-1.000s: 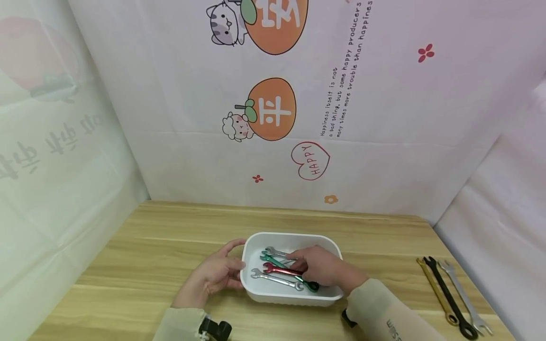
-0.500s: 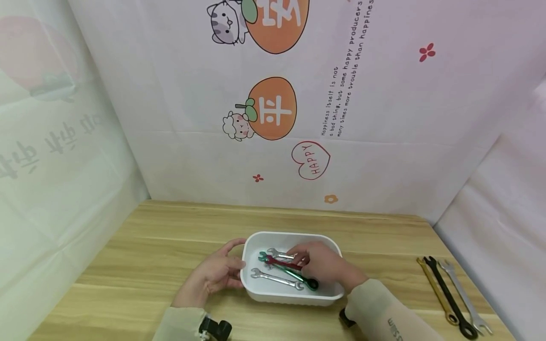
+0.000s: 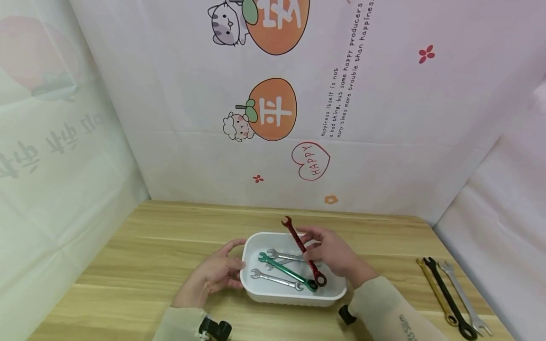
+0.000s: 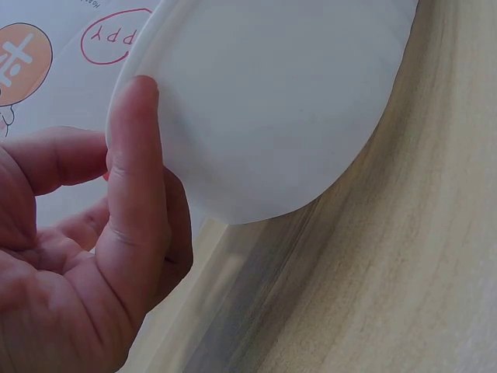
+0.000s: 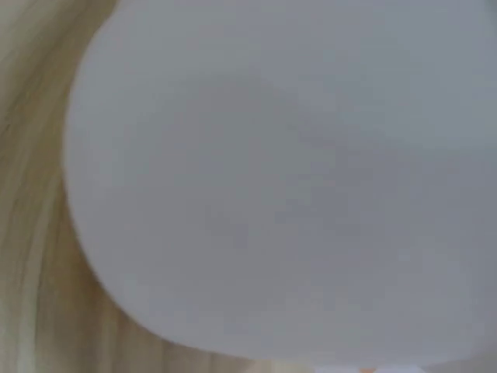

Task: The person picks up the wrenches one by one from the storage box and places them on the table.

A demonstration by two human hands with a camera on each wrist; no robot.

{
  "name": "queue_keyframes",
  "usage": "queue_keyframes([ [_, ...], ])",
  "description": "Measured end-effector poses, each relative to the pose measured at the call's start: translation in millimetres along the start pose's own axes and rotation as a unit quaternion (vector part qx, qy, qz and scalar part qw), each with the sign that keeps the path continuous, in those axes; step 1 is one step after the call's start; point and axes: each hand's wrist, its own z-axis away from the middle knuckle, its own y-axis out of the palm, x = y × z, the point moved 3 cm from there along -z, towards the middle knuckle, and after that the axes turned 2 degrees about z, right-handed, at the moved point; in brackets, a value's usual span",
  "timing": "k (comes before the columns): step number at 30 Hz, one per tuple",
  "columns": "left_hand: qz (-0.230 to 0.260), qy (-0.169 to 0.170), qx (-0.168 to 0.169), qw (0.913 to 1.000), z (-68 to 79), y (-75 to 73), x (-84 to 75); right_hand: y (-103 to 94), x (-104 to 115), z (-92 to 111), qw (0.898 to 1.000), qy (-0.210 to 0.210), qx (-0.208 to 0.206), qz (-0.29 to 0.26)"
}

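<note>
My right hand (image 3: 334,251) holds a red combination wrench (image 3: 301,244) by its shaft, tilted over the white plastic bin (image 3: 294,300). Its open end points up and away; the dark ring end hangs low over the bin's near right part. Inside lie a green wrench (image 3: 283,269), a silver wrench (image 3: 277,279) nearest me and more silver wrenches (image 3: 285,255) farther back, partly covered. At the bin's left end, my left hand (image 3: 219,272) grips the rim; the left wrist view shows the thumb (image 4: 136,155) along the wall. The right wrist view shows only the bin's blurred outer wall.
On the table's right side lie a gold wrench (image 3: 438,292), a black wrench (image 3: 448,296) and a large silver wrench (image 3: 466,298) side by side. A printed white curtain (image 3: 192,142) rises behind the table's far edge, and white sheets hang at both sides.
The red wrench has been lifted from the pile and tilted up in my right hand, which has moved slightly right. The green wrench now lies uncovered. My left hand has stayed put.
</note>
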Motion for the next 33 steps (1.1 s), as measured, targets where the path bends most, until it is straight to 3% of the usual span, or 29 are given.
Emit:
queue_keyframes([
  [6,-0.002,0.001,0.002,1.0000,0.8,1.3,-0.8,-9.7,5,4,0.994,0.031,-0.018,-0.105],
  [11,0.001,0.001,0.001,1.0000,1.9,0.7,-0.3,-18.8,6,6,0.977,0.041,-0.002,-0.209],
  [15,0.002,0.000,-0.001,1.0000,2.2,0.0,-0.3,-30.1,6,10,0.967,0.054,-0.007,-0.247],
  [24,-0.001,0.000,0.001,1.0000,2.4,0.9,-0.6,-66.1,-2,26,0.957,0.082,-0.030,-0.277],
  [33,-0.003,-0.002,-0.002,1.0000,2.7,1.9,-1.7,-116.0,-39,53,0.973,0.078,-0.044,-0.213],
])
